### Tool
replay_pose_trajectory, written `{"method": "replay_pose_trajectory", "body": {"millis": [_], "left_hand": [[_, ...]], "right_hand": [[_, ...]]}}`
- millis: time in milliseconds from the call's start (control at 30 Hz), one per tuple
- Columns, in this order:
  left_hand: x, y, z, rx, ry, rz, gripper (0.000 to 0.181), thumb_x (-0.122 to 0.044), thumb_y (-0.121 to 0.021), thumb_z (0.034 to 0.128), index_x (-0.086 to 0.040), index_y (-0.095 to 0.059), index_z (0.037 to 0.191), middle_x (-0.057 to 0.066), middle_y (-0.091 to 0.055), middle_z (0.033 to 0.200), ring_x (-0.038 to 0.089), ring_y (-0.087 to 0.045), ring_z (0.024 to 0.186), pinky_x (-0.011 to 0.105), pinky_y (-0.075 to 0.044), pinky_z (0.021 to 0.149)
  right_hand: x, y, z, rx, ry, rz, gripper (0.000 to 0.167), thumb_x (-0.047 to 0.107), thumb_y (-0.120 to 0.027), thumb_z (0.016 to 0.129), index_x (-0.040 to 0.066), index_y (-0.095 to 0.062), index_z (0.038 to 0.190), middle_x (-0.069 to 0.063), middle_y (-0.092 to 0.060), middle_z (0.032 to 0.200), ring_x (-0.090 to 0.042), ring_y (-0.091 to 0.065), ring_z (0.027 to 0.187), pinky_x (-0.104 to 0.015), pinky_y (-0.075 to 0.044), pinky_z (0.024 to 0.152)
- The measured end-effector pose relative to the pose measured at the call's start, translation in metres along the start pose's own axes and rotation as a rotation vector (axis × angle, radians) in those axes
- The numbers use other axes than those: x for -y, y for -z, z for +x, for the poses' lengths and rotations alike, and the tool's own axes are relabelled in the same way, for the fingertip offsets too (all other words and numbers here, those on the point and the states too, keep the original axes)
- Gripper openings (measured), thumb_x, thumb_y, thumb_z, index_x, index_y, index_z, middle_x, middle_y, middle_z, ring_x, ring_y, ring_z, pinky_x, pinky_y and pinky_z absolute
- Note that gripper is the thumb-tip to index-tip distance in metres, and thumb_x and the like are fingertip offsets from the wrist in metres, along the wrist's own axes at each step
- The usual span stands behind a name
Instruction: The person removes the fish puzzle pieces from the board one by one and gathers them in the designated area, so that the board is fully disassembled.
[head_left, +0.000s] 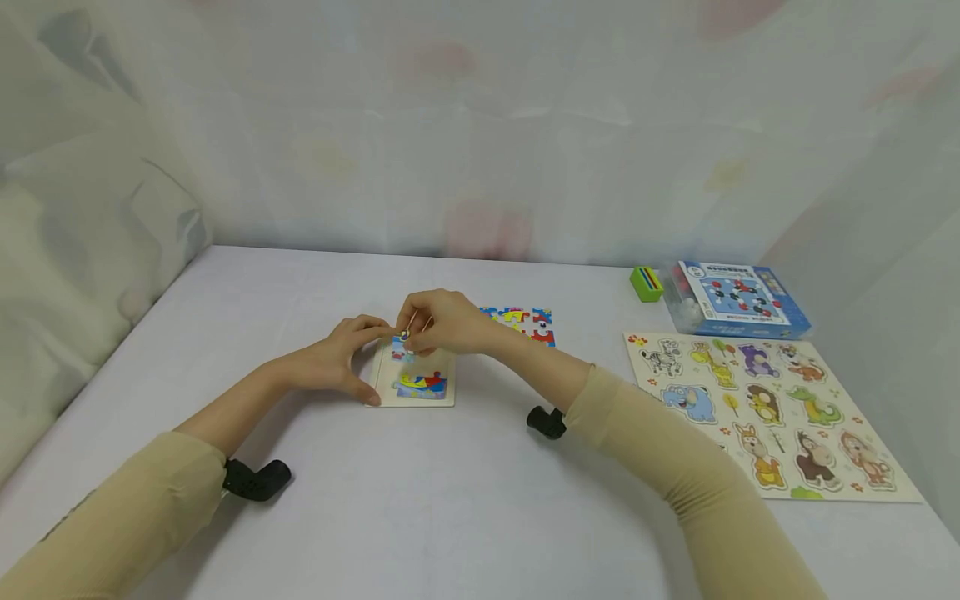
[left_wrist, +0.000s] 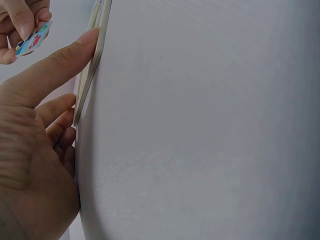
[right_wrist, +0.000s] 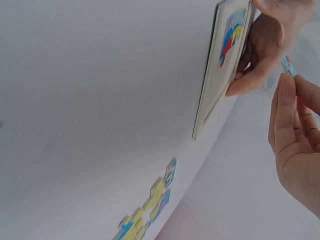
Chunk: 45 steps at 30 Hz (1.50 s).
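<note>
Jigsaw piece (left_wrist: 34,40) raised over the puzzle tray (head_left: 438,362); tray long axis 12–6 o'clock.
In the left wrist view, the piece slants 8-to-2 o'clock. Right hand (head_left: 447,323) pinches it; left hand (head_left: 337,357), spread wide, touches the tray's 9 o'clock edge.

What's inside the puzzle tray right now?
Colourful pieces lie along the near side of the tray, bare floor beyond. In the head view, the right hand and its held piece hide part of the far end. The floor beneath the laid pieces is covered.
</note>
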<state>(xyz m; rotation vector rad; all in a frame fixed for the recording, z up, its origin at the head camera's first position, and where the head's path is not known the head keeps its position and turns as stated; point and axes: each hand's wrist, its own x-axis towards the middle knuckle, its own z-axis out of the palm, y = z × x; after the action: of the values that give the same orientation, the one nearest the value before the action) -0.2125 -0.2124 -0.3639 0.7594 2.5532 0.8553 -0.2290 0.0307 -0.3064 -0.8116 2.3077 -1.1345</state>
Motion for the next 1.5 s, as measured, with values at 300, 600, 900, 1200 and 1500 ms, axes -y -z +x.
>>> {"method": "replay_pose_trajectory", "body": {"millis": [300, 600, 900, 1200, 1500], "left_hand": [[-0.002, 0.001, 0.002, 0.009, 0.019, 0.026, 0.098, -0.043, -0.088, 0.0669, -0.025, -0.039, 0.150, 0.009, -0.028, 0.154, 0.034, -0.020, 0.143, 0.067, -0.028, 0.111], [-0.002, 0.000, 0.001, -0.004, 0.021, 0.044, 0.099, -0.044, -0.089, 0.0653, -0.024, -0.041, 0.149, 0.010, -0.029, 0.154, 0.035, -0.021, 0.143, 0.066, -0.028, 0.112], [-0.004, 0.000, -0.002, -0.005, 0.026, 0.031, 0.098, -0.042, -0.089, 0.0656, -0.024, -0.041, 0.149, 0.009, -0.029, 0.154, 0.033, -0.022, 0.142, 0.062, -0.030, 0.111], [-0.003, 0.000, -0.002, -0.008, 0.024, 0.024, 0.098, -0.042, -0.089, 0.0652, -0.026, -0.041, 0.149, 0.008, -0.030, 0.154, 0.032, -0.021, 0.143, 0.063, -0.029, 0.112], [-0.003, -0.001, -0.001, -0.011, 0.021, 0.032, 0.098, -0.043, -0.089, 0.0653, -0.025, -0.041, 0.149, 0.008, -0.031, 0.153, 0.033, -0.022, 0.143, 0.062, -0.030, 0.111]], "right_hand": [[-0.010, 0.024, -0.017, -0.051, -0.036, 0.051, 0.014, 0.009, -0.069, 0.089, 0.008, -0.065, 0.102, -0.006, -0.065, 0.085, -0.037, -0.072, 0.088, -0.030, -0.060, 0.077], [-0.029, 0.044, -0.031, -0.053, -0.086, -0.007, 0.015, 0.014, -0.071, 0.089, 0.012, -0.065, 0.102, -0.007, -0.068, 0.086, -0.037, -0.071, 0.088, -0.040, -0.059, 0.084], [-0.046, 0.055, -0.042, -0.041, -0.119, -0.006, 0.014, 0.010, -0.070, 0.088, 0.010, -0.066, 0.102, -0.007, -0.069, 0.082, -0.031, -0.073, 0.083, -0.030, -0.058, 0.079], [-0.056, 0.055, -0.046, -0.025, -0.202, -0.114, 0.013, 0.015, -0.073, 0.086, 0.018, -0.069, 0.098, 0.001, -0.070, 0.080, -0.019, -0.066, 0.071, -0.026, -0.048, 0.059], [-0.063, 0.054, -0.047, -0.003, -0.214, -0.117, 0.014, 0.011, -0.074, 0.084, 0.014, -0.069, 0.097, 0.003, -0.066, 0.074, -0.013, -0.058, 0.066, -0.022, -0.043, 0.059]]}}
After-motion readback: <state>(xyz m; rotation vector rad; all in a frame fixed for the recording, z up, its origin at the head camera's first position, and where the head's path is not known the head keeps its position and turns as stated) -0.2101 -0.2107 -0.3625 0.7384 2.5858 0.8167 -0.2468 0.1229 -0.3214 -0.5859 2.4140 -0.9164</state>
